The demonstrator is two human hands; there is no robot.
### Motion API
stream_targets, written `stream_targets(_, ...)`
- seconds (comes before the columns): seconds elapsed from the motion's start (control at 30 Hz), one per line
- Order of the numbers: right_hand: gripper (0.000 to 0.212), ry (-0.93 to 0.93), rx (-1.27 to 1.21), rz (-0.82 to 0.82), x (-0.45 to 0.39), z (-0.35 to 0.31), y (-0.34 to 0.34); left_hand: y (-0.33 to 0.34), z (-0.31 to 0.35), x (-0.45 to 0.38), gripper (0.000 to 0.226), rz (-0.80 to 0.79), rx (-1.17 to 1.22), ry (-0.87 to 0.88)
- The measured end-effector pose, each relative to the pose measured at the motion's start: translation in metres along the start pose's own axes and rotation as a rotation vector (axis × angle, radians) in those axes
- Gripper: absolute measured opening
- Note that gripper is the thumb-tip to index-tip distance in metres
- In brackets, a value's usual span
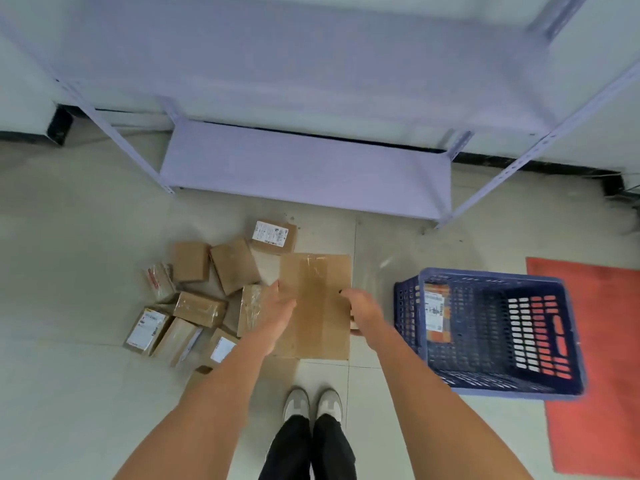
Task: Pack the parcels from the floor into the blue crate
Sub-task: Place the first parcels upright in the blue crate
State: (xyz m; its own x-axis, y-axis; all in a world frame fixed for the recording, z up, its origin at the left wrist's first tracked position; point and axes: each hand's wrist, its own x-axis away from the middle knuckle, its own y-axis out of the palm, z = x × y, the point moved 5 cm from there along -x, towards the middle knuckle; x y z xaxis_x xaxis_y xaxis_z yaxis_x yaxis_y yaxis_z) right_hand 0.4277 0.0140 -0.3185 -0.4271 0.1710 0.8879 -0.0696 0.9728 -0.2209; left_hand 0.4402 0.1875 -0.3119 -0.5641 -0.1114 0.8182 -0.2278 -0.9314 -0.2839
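Parcel [317, 306], large and flat, lies on floor directly under my hands, long axis pointing away from me. Left hand [278, 306] rests relaxed on its left edge; right hand [360, 308] curls round right edge. Blue crate [491, 382] sits to my right, nearer right hand.

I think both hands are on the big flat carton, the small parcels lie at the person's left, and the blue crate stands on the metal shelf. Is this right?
Not quite. The head view shows the blue crate on the floor at the person's right, partly on the red mat, not on the metal shelf. The rest holds: left hand and right hand on the big flat carton, small parcels at left.
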Motion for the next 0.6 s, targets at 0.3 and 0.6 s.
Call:
stream_targets(0.3,0.06,-0.109,-0.007,0.066,0.146,-0.04,-0.065,-0.003,0.084,0.14,0.059,-0.084,-0.075,0.172)
stream_targets(0.6,0.069,-0.108,-0.057,0.102,0.18,0.009,-0.181,0.109,0.103,0.195,0.059,-0.137,-0.07,0.19)
